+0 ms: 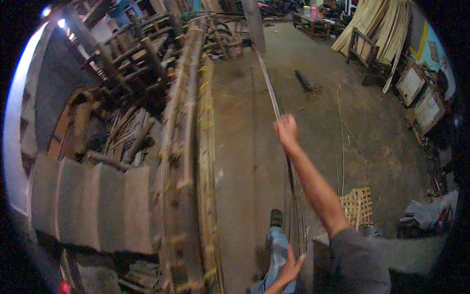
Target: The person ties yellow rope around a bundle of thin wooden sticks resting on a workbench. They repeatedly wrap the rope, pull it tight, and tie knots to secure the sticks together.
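Observation:
A long, thin pale strip (269, 85), which looks like split bamboo, stretches away from me toward the far floor. My right hand (288, 130) is closed around it, with the arm reaching forward from the lower right. Below that hand, dark thin lengths (293, 206) run back toward me; whether they belong to the same strip I cannot tell. Low in the view, my left hand (292, 267) is beside my leg in blue jeans (278, 245). Its fingers are extended and apart, and nothing shows in them.
Long bundled bamboo poles (188, 147) run along my left, beside corrugated sheets (98, 206) and piled wood. A woven bamboo piece (359, 205) lies right. A dark short log (302, 81) is on the floor ahead. Tall pale strips (377, 29) lean far right, near framed panels (410, 84).

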The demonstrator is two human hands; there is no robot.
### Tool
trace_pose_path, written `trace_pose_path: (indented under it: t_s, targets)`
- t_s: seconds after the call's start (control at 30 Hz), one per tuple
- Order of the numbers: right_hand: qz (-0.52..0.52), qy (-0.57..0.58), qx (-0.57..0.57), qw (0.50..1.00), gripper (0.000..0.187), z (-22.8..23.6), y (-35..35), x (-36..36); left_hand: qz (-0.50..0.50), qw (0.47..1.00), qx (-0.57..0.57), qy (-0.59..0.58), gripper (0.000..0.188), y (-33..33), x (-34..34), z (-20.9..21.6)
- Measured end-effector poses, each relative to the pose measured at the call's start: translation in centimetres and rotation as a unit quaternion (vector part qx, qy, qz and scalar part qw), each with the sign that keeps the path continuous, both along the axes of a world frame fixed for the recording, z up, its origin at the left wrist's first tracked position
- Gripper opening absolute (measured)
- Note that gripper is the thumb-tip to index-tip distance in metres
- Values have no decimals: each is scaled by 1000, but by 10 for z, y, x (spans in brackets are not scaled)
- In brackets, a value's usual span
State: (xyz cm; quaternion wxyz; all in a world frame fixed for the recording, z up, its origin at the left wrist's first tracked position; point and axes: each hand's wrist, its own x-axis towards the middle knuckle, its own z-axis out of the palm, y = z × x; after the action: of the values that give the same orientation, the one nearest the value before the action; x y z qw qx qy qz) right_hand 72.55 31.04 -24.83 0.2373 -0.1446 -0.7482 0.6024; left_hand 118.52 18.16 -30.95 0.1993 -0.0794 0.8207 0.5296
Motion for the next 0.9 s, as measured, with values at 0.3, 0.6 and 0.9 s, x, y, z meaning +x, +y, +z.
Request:
trace_pose_path:
  t_s: [0.3, 0.6, 0.9]
  targets:
    - [215, 20, -238, 947, 50, 125, -242, 72, 235, 961, -32, 141, 31, -196, 100, 134]
    - [-24, 179, 74, 981, 49, 71, -399, 209, 332, 939, -57, 64, 51, -294, 290, 151]
    - [316, -70, 44, 945, 43, 28, -331, 347, 342, 919, -192, -35, 48, -344, 372, 210]
